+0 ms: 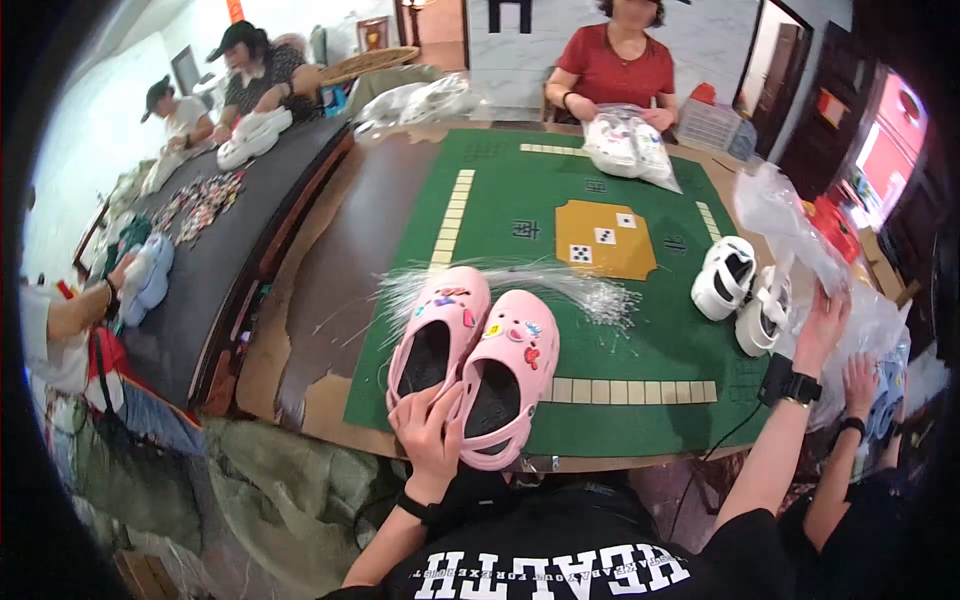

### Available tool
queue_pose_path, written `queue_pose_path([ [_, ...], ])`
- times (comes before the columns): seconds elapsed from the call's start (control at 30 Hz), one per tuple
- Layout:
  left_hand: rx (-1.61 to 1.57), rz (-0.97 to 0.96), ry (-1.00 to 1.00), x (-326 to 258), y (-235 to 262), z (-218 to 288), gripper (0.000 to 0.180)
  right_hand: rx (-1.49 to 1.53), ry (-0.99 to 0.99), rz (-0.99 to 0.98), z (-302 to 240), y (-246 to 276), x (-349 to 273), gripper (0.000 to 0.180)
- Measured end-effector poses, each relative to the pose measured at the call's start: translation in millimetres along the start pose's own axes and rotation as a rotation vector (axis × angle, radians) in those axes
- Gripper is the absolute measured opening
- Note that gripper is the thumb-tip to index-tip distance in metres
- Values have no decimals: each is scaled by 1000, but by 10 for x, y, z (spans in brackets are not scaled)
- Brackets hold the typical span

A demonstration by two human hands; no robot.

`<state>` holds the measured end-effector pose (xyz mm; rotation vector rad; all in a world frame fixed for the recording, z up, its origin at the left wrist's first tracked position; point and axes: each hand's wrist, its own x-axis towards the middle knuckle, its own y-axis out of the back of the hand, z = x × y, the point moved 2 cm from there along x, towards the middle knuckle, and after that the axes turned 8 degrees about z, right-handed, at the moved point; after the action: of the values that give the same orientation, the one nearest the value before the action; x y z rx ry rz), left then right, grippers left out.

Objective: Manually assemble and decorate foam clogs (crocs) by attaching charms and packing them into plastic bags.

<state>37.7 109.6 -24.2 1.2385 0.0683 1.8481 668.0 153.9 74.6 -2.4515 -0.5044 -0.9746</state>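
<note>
A pair of pink clogs (522, 340) with colourful charms and dark insoles rests near the table's front edge. My left hand (428, 430) is closed round their heel ends, fingers at the openings and straps. Out to the right, my right hand (820, 325) grips a clear plastic bag (785, 225) at the table's side; its fingertips partly blend into the plastic. Left of that hand stand two white clogs (723, 280), close together. Behind the pink pair lies a spread bundle of thin clear plastic strands (570, 288).
The table has a green mat (480, 215) with printed tiles. Across it, a person in red handles bagged white clogs (625, 145). At right, another person's hand (860, 385) is near blue clogs (885, 400). A dark table (250, 225) at left holds scattered charms (203, 203); several people work there.
</note>
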Motion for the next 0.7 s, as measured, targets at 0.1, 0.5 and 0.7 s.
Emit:
queue_pose_path([
  [0.1, -2, 3, 17, -41, 16, -45, 38, 423, -451, 218, 157, 61, -240, 42],
  [0.5, 21, -25, 30, -78, 12, -63, 42, -60, -783, -661, -759, -928, -2098, 15],
  [0.7, 27, 5, 28, -72, 14, -47, 43, -408, 288, -1128, -897, -1376, -2698, 19],
])
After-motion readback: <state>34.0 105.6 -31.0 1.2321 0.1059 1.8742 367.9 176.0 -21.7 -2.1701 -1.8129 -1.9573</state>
